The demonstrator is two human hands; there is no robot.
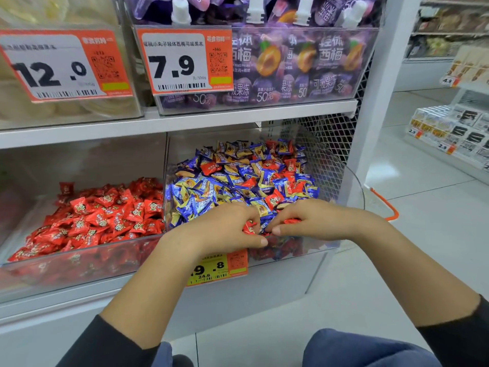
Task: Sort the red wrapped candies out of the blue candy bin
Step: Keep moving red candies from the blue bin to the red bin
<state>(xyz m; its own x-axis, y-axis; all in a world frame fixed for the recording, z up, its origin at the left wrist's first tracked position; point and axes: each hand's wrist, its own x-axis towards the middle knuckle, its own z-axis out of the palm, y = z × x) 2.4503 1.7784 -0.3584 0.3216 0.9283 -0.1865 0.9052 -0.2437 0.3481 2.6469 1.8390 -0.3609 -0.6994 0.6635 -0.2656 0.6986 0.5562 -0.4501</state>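
Observation:
A clear bin on the lower shelf holds a heap of blue wrapped candies with red wrapped candies scattered through it. Both hands are in the near front of this bin. My left hand curls its fingers round several red candies, one showing between finger and thumb. My right hand lies close beside it, its fingers curled over red candies on the pile, thumb nearly touching the left thumb.
To the left stands a clear bin filled with red candies. A yellow and orange price tag hangs on the blue bin's front. The shelf above carries purple jelly pouches. Floor and more shelves lie to the right.

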